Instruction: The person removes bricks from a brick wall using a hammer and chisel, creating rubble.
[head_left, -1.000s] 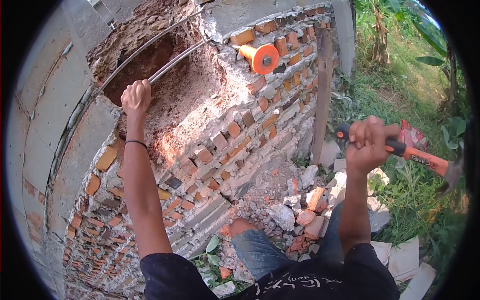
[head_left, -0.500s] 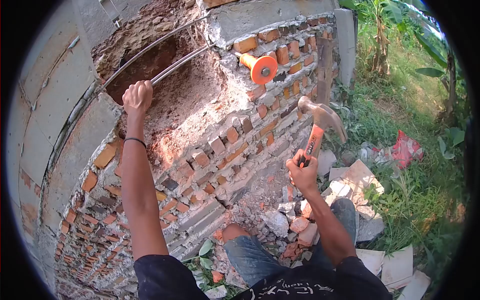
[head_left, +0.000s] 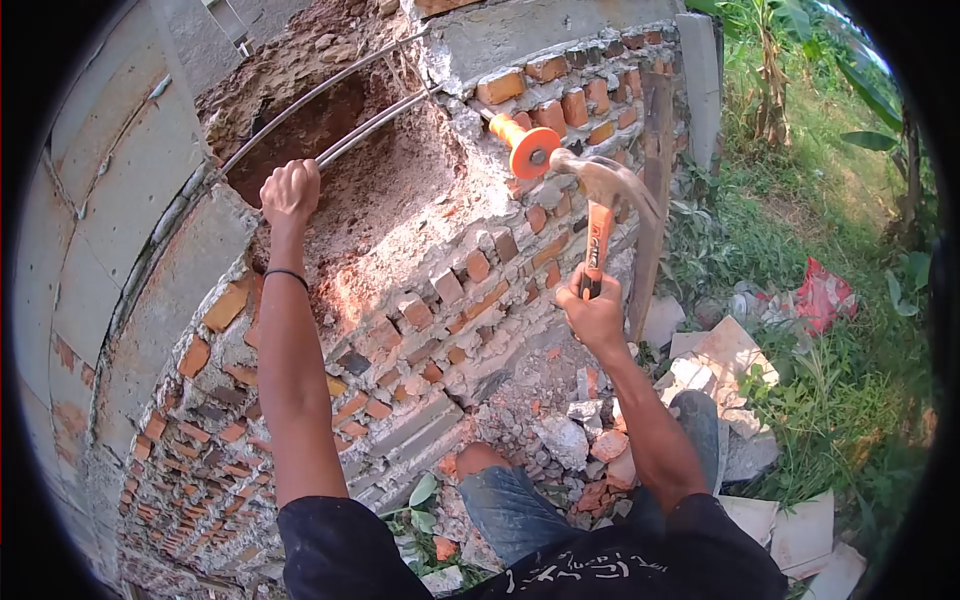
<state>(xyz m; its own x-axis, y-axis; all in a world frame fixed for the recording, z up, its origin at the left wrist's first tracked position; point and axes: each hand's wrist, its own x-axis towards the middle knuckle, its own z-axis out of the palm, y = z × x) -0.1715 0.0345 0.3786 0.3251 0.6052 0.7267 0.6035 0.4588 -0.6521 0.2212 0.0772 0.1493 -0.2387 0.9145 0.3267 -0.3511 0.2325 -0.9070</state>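
Observation:
My right hand (head_left: pixel 600 310) is wrapped round the lower handle of a claw hammer (head_left: pixel 597 235). The hammer's striking face is right at the end of a chisel (head_left: pixel 508 128) with an orange grip and round hand guard. That chisel stands by itself, its tip in the mortar of the brick wall (head_left: pixel 480 265). On the left, my left hand (head_left: pixel 290 190) is a closed fist around a steel bar (head_left: pixel 370 125) that spans the broken hollow in the wall. A second, curved bar (head_left: pixel 310 97) runs just above it.
Below the wall lies a heap of broken brick and concrete (head_left: pixel 565 440). Pale tile pieces (head_left: pixel 735 350) and a red plastic bag (head_left: pixel 825 297) are at the right, beside grass. Concrete slabs (head_left: pixel 110 230) rise at the far left.
My right hand has swung the hammer up and left, bringing its head from the chisel's lower right to the chisel's end. My left hand keeps its hold on the bar.

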